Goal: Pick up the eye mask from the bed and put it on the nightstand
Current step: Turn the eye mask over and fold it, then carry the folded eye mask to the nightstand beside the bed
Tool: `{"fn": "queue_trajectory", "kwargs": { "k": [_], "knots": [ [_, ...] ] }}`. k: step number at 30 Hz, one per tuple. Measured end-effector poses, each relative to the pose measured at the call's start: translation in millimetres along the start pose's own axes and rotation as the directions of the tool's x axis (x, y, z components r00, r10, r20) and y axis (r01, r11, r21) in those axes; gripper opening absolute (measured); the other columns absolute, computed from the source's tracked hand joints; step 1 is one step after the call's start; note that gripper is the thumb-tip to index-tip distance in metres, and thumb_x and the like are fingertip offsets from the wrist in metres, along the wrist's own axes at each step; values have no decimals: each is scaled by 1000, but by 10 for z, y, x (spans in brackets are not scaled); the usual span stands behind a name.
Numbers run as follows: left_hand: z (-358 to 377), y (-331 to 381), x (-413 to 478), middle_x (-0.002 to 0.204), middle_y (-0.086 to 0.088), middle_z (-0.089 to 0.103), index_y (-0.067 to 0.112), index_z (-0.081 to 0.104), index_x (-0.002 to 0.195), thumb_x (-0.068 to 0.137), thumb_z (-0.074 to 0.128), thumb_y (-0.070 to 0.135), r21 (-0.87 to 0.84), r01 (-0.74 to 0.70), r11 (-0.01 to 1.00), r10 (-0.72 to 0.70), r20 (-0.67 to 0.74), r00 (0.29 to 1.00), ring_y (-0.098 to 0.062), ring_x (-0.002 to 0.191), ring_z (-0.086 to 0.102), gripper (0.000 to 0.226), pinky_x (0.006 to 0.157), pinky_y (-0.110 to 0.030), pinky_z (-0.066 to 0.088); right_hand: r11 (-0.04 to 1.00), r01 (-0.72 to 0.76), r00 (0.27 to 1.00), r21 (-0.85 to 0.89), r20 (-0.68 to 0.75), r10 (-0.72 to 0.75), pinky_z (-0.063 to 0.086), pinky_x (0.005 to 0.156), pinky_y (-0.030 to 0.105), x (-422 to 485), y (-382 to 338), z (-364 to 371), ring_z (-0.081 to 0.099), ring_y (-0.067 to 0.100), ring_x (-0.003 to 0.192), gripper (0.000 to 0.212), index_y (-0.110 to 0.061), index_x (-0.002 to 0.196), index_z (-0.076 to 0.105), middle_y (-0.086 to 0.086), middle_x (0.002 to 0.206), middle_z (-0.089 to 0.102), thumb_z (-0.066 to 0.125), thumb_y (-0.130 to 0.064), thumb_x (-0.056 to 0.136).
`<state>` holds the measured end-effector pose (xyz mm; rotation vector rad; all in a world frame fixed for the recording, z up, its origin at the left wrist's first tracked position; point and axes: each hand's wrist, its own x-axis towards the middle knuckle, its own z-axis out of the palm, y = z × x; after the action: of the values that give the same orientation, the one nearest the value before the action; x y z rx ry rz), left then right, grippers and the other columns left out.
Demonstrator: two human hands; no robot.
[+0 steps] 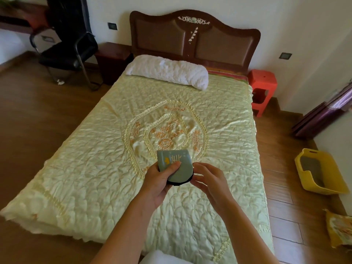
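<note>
Both forearms reach out from the near edge over the foot of the bed (95, 168), which is covered in a pale yellow quilted satin spread. At their ends, the left hand (160, 180) holds the eye mask (176, 166), thumb pressed across its grey-green face and fingers underneath. Held up just above the spread near the embroidered middle panel, the mask looks folded in half, with a fish-bone print on top and a black edge showing below. Beside it, the right hand (209, 178) has its fingers loosely curled and parted, the tips at the mask's right edge; whether they touch it I cannot tell.

By its look, the mask is light, soft and floppy, so a pinch across the folded body, as now, should keep it from flopping open; a dangling strap could snag.

Far left of the headboard stands a dark wooden nightstand (112, 54), well apart from the hands, with a black chair (68, 54) near it. A white pillow (167, 71) lies at the far end.
</note>
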<state>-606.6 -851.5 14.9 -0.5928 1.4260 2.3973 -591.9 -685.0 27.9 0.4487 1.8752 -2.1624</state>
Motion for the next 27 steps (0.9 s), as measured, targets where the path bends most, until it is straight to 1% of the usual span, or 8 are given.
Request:
{"fn": "queue_trajectory", "kwargs": {
  "k": [6, 11, 13, 15, 19, 22, 25, 27],
  "knots": [
    [-424, 31, -254, 90, -7, 78, 7, 71, 104, 78, 78, 14, -74, -76, 994, 63, -166, 984, -19, 81, 75, 27, 56, -25, 57, 996, -36, 983, -78, 178, 50, 59, 79, 29, 40, 145, 412, 78, 26, 96, 20, -15, 103, 80, 8, 101, 83, 63, -23, 98],
    [-734, -10, -640, 100, -14, 78, 5, 70, 106, 79, 78, 12, -150, -184, 971, 118, -371, 921, -23, 87, 75, 28, 61, -27, 60, 987, -28, 923, -158, 375, 86, 59, 76, 29, -14, 230, 764, 78, 27, 94, 20, -15, 99, 81, 10, 98, 82, 61, -20, 98],
    [-837, -75, -854, 97, -11, 79, 6, 71, 105, 79, 78, 12, -180, -236, 955, 136, -438, 888, -20, 89, 76, 28, 63, -25, 60, 983, -39, 885, -180, 450, 117, 59, 76, 28, -81, 288, 883, 78, 28, 95, 20, -14, 98, 81, 12, 100, 82, 62, -20, 97],
    [-926, -174, -1090, 100, -9, 79, 7, 70, 107, 78, 78, 12, -206, -283, 937, 146, -505, 850, -21, 94, 75, 31, 71, -28, 61, 977, -40, 840, -208, 523, 146, 60, 75, 27, -183, 368, 993, 78, 27, 96, 20, -15, 97, 81, 12, 101, 82, 62, -21, 96],
    [-1086, -436, -1565, 105, -10, 78, 8, 69, 110, 80, 77, 12, -244, -362, 900, 136, -632, 763, -22, 100, 73, 31, 82, -33, 60, 963, -46, 722, -267, 657, 217, 61, 72, 24, -471, 592, 1185, 78, 25, 96, 20, -15, 99, 81, 10, 103, 81, 63, -22, 96],
    [-1190, -628, -1891, 104, -8, 79, 9, 68, 110, 78, 78, 13, -262, -426, 866, 124, -713, 690, -21, 97, 74, 34, 78, -32, 61, 948, -42, 646, -314, 716, 266, 62, 74, 26, -698, 757, 1328, 78, 25, 95, 19, -15, 98, 81, 9, 101, 82, 64, -22, 96],
    [-1278, -779, -2201, 103, -7, 79, 10, 67, 112, 75, 78, 16, -258, -478, 840, 123, -767, 629, -21, 96, 74, 39, 73, -31, 61, 926, -28, 573, -375, 753, 323, 64, 83, 35, -917, 908, 1477, 78, 26, 97, 19, -11, 104, 79, 10, 102, 82, 64, -21, 97],
    [-1356, -851, -2399, 103, -7, 79, 10, 67, 111, 69, 80, 19, -253, -527, 812, 123, -807, 577, -21, 96, 74, 45, 70, -30, 61, 916, -14, 527, -401, 776, 347, 64, 84, 37, -1061, 985, 1608, 78, 26, 97, 21, -7, 107, 77, 12, 103, 81, 64, -21, 97]
  ]
}}
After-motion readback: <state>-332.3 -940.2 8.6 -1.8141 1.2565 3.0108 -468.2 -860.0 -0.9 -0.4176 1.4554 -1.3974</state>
